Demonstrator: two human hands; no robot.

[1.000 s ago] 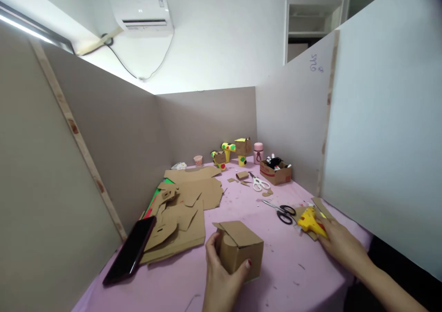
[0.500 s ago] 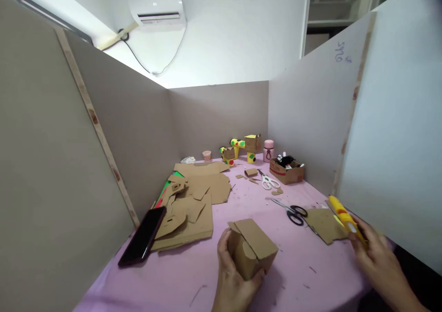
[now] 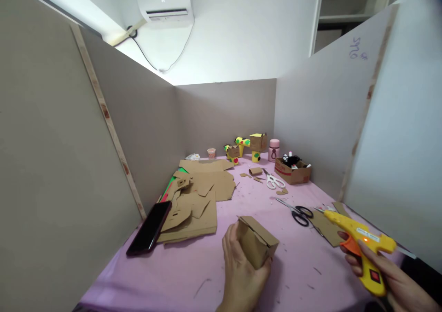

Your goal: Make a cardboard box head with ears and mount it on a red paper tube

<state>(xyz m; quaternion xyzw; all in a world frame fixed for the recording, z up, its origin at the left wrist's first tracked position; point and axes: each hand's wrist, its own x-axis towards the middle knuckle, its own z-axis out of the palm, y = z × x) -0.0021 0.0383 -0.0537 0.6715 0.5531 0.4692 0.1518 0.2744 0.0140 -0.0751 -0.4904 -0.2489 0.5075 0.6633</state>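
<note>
My left hand [image 3: 243,268] grips a small cardboard box [image 3: 260,238] near the front of the pink-covered table [image 3: 193,275]. The box's open side faces my fingers, and its inside shows. At the right, my right hand [image 3: 386,270] is closed around the handle of a yellow hot glue gun [image 3: 359,234] with an orange trigger. A small light glows on the gun's body, and its nozzle points left. Below the nozzle lies a flat cardboard piece [image 3: 326,229]. Black-handled scissors [image 3: 297,210] rest just left of that piece.
Cut cardboard sheets [image 3: 193,224] lie stacked at the left, beside a dark phone [image 3: 148,229]. White-handled scissors [image 3: 274,181], a box of supplies [image 3: 293,171], a pink bottle [image 3: 274,151] and yellow spotted figures [image 3: 255,148] stand farther back. Grey partitions [image 3: 224,114] enclose the table.
My right hand has lifted the glue gun and turned it from end-on to sideways, nozzle now leftward. My left fingers have shifted on the box, which is tilted so that its inside shows more.
</note>
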